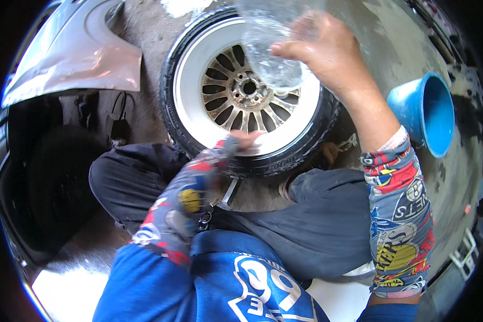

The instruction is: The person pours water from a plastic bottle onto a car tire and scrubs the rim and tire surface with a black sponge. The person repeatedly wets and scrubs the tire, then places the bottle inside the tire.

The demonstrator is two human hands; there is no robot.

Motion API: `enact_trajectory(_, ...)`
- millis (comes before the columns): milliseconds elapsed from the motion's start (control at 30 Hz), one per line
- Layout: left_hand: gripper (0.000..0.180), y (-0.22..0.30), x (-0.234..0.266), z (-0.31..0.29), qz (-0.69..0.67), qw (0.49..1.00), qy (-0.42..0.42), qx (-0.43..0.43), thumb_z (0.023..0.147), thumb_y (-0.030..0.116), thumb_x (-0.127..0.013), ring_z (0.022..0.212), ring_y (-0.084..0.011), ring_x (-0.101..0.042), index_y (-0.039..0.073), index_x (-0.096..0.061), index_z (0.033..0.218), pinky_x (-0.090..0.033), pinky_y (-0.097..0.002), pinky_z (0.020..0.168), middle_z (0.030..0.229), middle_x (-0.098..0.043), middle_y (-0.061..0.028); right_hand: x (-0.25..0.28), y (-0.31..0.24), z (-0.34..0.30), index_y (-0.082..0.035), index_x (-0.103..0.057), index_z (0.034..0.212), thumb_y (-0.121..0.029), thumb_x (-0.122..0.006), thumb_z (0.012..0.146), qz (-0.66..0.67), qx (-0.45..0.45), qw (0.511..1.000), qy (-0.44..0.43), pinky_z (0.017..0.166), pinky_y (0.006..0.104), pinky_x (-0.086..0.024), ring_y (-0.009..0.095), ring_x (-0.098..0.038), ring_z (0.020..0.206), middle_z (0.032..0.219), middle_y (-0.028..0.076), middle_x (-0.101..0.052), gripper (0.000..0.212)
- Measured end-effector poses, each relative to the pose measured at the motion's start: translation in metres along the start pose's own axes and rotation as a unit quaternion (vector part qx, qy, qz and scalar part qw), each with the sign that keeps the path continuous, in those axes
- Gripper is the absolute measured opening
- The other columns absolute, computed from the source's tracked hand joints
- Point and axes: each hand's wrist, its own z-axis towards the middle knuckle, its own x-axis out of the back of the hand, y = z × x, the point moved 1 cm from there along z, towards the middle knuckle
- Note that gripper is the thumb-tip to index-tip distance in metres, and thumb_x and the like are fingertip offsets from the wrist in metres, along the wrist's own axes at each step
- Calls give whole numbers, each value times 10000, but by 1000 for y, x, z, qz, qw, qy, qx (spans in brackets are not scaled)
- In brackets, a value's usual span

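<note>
A car wheel [308,121] with a black tyre and a many-spoked silver rim lies in front of my legs, its hollow inner side facing up. My right hand [333,56] is closed round a clear plastic container [273,61], held above the far right part of the wheel. The container is see-through and wet-looking; its exact kind I cannot make out. Down at the near edge of the rim, my left hand [247,140] touches the pale inner barrel. It is smeared by motion, and its fingers are mostly hidden, so I cannot see whether anything is in them.
To the right is a blue bucket [405,104], its mouth facing right. A silver car body panel [86,51] stands at the far left, with dark parts below it. A metal tool [229,192] shows between my legs and the tyre. The concrete floor [381,27] has wet patches.
</note>
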Motion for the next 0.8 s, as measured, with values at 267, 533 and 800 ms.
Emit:
enact_trajectory(267, 618, 112, -49, 14, -177, 904, 252, -296, 1042, 500, -435, 1227, -445, -592, -3, -574, 1373, -448, -462, 1071, 1291, -639, -298, 16, 14, 4, -15, -720, 1076, -403, -908, 680, -12, -105, 994, 17, 893, 399, -554, 321, -730, 994, 1079, 193, -750, 585)
enact_trajectory(533, 425, -112, 66, -106, 338, 849, 379, -146, 1000, 368, -543, 1432, -271, -448, 62, -705, 1246, -267, -549, 1212, 1418, -614, -128, 4, -10, 10, 49, -626, 1252, -186, -908, 780, 268, -101, 958, -20, 951, 372, -563, 278, -685, 1141, 1178, 184, -712, 598)
enact_trajectory(800, 373, -75, -17, -95, 217, 820, 516, -122, 957, 347, -619, 1466, -388, -360, 72, -702, 1195, -337, -555, 1162, 1453, -528, -192, -6, -46, 40, 67, -624, 1223, -150, -925, 768, 350, -26, 931, 100, 997, 349, -565, 248, -698, 1119, 1197, 207, -696, 587)
